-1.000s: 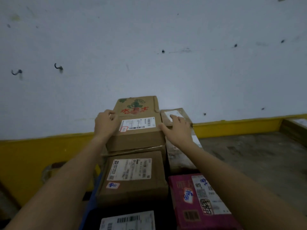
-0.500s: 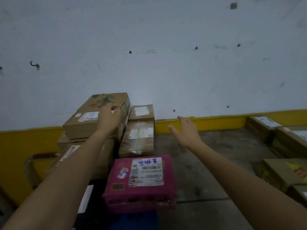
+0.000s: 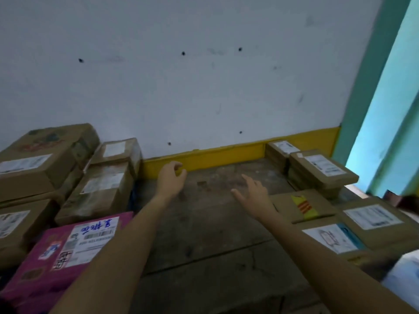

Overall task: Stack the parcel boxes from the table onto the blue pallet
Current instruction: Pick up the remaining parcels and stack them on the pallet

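White wall, yellow skirting band, worn grey table (image 3: 204, 241) below it.

Far left, off the table's left edge: the stack on the pallet. Printed carton (image 3: 45, 155) sits on top, a taped brown box (image 3: 102, 186) beside it, a pink parcel (image 3: 68, 245) nearest the camera. The blue pallet is almost wholly hidden under them; I cannot pick it out with certainty.

Left hand (image 3: 170, 180): over the table near its back edge, fingers loosely curled, holding nothing.

Right hand (image 3: 254, 193): over mid-table, fingers spread, empty, pointing toward the right side.

Right edge of the table: carton with a red-and-yellow sticker (image 3: 301, 207) just beside the right hand, not touched. Flat labelled boxes (image 3: 322, 168) are stacked in the back right corner, with more labelled cartons (image 3: 374, 218) along the near right edge.

Change: a second ago both hands were on the printed carton. Now both are off it and the view has swung right.

Reading: that carton is placed and the next pick is starting, probably the stickered carton. Several boxes are still on the table, so the task is well short of finished.
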Available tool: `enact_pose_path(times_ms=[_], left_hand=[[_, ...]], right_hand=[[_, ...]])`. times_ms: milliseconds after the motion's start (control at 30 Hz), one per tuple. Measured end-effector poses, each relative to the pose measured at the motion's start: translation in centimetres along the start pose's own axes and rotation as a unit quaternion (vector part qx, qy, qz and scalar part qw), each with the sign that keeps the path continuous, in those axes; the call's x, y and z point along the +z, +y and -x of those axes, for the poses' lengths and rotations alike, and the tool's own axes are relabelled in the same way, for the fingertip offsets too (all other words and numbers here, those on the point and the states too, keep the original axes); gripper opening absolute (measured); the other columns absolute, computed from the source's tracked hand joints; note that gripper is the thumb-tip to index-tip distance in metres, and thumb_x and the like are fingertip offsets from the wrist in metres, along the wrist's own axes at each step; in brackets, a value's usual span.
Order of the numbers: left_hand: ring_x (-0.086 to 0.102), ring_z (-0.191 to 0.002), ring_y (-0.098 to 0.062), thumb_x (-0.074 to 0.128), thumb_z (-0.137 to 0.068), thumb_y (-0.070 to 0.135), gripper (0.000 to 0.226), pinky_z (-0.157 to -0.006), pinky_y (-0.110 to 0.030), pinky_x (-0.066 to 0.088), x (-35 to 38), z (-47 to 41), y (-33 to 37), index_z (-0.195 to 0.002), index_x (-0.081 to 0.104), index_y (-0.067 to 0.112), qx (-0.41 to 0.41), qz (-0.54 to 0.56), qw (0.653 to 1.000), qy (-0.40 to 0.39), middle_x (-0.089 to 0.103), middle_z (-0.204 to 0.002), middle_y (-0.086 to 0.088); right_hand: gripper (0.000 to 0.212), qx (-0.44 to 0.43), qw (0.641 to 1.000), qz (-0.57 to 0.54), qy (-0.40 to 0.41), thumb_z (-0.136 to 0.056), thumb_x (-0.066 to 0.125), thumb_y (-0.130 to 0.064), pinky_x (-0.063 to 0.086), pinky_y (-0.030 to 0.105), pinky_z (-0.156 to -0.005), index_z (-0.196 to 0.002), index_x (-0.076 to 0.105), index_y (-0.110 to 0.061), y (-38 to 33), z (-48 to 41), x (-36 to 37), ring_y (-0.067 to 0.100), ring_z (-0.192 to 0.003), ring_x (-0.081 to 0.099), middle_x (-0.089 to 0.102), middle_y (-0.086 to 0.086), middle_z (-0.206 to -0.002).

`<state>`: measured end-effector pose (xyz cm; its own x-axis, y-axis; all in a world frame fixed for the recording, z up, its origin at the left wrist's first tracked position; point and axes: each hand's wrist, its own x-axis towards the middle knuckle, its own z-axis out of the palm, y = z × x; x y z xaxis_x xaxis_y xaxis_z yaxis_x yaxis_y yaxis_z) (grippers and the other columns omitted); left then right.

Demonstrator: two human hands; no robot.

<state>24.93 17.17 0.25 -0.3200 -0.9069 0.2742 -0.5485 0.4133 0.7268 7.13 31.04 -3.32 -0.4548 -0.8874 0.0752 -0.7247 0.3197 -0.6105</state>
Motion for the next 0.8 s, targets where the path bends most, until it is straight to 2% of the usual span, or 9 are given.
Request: enact_pose_path(times_ms=[233, 400, 533, 633, 800], left_hand=[[0.051, -0.118, -0.03, 0.052, -0.093, 0.017, 0.035, -0.097, -0.035, 0.04, 8.4, -3.9, 4.6, -0.124, 0.053, 0.002, 0.029, 0.012, 0.998, -0.054, 0.053, -0.13, -0.016], [0.055, -0.113, -0.031, 0.055, -0.091, 0.015, 0.032, -0.091, -0.032, 0.042, 13.0, -7.4, 7.3, -0.12, 0.056, -0.001, 0.052, 0.041, 0.995, -0.071, 0.058, -0.123, -0.02], [0.054, -0.112, -0.029, 0.053, -0.092, 0.017, 0.033, -0.088, -0.03, 0.042, 16.6, -9.0, 8.2, -0.121, 0.055, 0.002, 0.054, 0.038, 0.992, -0.106, 0.058, -0.122, -0.018], [0.053, -0.114, -0.028, 0.053, -0.092, 0.017, 0.034, -0.087, -0.029, 0.04, 19.1, -10.1, 8.7, -0.122, 0.053, 0.001, 0.044, 0.039, 0.992, -0.116, 0.057, -0.123, -0.018], [0.05, -0.118, -0.028, 0.051, -0.094, 0.019, 0.036, -0.092, -0.032, 0.041, 23.6, -11.6, 9.9, -0.126, 0.05, 0.003, 0.025, 0.019, 0.99, -0.141, 0.053, -0.129, -0.016]], right_hand=[[0.066, 0.058, 0.998, -0.011, 0.026, -0.094, 0.045, -0.047, 0.027, 0.046, -0.11, -0.148, 0.018, -0.022, 5.9, -1.8, -4.3, 0.035, -0.138, 0.022, 0.025, 0.012, -0.151], [0.066, 0.089, 0.993, -0.002, 0.072, -0.093, 0.046, -0.047, 0.033, 0.044, -0.108, -0.148, 0.02, -0.021, 9.0, -4.3, -6.9, 0.033, -0.134, 0.03, 0.031, 0.014, -0.147], [0.067, 0.107, 0.991, -0.003, 0.086, -0.091, 0.047, -0.049, 0.031, 0.044, -0.107, -0.147, 0.021, -0.022, 11.7, -6.0, -7.1, 0.033, -0.134, 0.029, 0.032, 0.012, -0.146], [0.066, 0.107, 0.99, -0.008, 0.091, -0.092, 0.047, -0.049, 0.03, 0.045, -0.109, -0.147, 0.022, -0.023, 13.6, -7.8, -7.4, 0.03, -0.137, 0.028, 0.03, 0.009, -0.149], [0.064, 0.09, 0.992, -0.008, 0.09, -0.092, 0.047, -0.048, 0.031, 0.046, -0.108, -0.147, 0.021, -0.026, 16.8, -11.7, -9.0, 0.026, -0.137, 0.031, 0.029, 0.004, -0.151]])
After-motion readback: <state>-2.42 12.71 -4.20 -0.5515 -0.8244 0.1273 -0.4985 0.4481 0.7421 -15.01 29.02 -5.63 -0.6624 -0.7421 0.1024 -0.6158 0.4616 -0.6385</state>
